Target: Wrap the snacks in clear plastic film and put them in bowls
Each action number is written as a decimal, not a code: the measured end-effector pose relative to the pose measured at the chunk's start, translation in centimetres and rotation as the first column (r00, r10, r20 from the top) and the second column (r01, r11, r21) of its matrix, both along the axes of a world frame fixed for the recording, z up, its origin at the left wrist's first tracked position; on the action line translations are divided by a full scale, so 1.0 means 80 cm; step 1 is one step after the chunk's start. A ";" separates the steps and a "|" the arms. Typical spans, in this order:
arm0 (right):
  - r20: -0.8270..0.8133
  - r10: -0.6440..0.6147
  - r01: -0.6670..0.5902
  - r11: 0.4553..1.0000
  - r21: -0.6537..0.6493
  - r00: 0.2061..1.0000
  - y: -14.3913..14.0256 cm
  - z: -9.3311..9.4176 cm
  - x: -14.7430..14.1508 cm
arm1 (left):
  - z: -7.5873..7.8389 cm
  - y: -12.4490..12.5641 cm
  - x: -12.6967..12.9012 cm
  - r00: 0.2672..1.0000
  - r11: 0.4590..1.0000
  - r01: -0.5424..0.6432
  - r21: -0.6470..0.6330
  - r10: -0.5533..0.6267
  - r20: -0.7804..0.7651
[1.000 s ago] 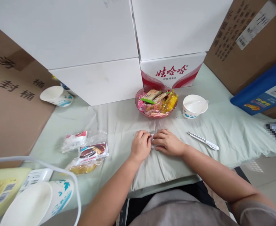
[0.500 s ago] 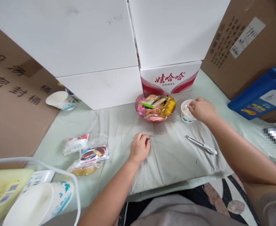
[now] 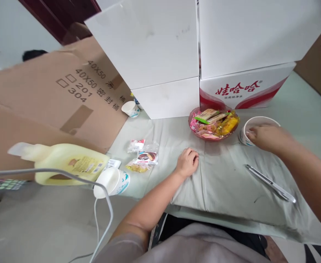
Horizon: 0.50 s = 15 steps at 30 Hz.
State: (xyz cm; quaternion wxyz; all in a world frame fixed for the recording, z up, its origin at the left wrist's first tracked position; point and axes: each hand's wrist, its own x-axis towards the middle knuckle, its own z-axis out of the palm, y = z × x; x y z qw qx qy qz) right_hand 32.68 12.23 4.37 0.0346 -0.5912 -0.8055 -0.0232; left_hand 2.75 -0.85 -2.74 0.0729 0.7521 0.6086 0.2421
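My right hand (image 3: 271,138) is at a white paper cup (image 3: 247,126) with a blue pattern, its bent fingers over the rim and partly inside the opening. The hand covers the cup's right front side and hides some fingertips. To the cup's left stands a pink glass bowl (image 3: 214,138) filled with wrapped snacks (image 3: 227,123). My left hand (image 3: 187,162) rests on the cloth in front of the bowl, fingers curled in, nothing visible in it. A silver pen (image 3: 270,183) lies on the cloth below the cup.
Several packaged snacks (image 3: 147,157) lie to the left. Another paper cup (image 3: 111,182) and a yellow bottle (image 3: 70,164) are near the left edge, with a grey cable (image 3: 109,208) in front. A farther cup (image 3: 131,109) stands by white boxes (image 3: 166,98) and a cardboard box (image 3: 53,102).
The view has swung left, so everything appears farther right, and the whole yellow bottle and the floor now show. My right hand stays at the cup; my left stays curled on the cloth.
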 end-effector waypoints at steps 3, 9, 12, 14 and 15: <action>-0.072 0.017 -0.001 0.976 0.220 0.997 -0.051 0.013 0.001 | 0.001 0.001 0.002 1.000 1.000 -0.011 -0.015 0.011 -0.011; -0.329 0.310 -0.188 0.916 0.355 0.892 -0.141 -0.018 0.040 | 0.004 -0.006 -0.002 0.999 0.998 0.000 -0.065 0.003 0.053; -0.411 0.317 -0.181 0.924 0.337 0.855 -0.173 -0.060 0.072 | 0.029 -0.008 -0.036 0.999 0.998 0.034 -0.058 -0.031 0.044; -0.466 0.293 -0.143 0.933 0.330 0.835 -0.192 -0.086 0.087 | 0.057 -0.002 -0.073 0.990 0.994 -0.107 -0.028 0.104 -0.099; -0.486 0.277 -0.127 0.940 0.318 0.829 -0.200 -0.097 0.091 | 0.072 0.004 -0.094 0.957 0.974 -0.225 -0.039 0.213 -0.195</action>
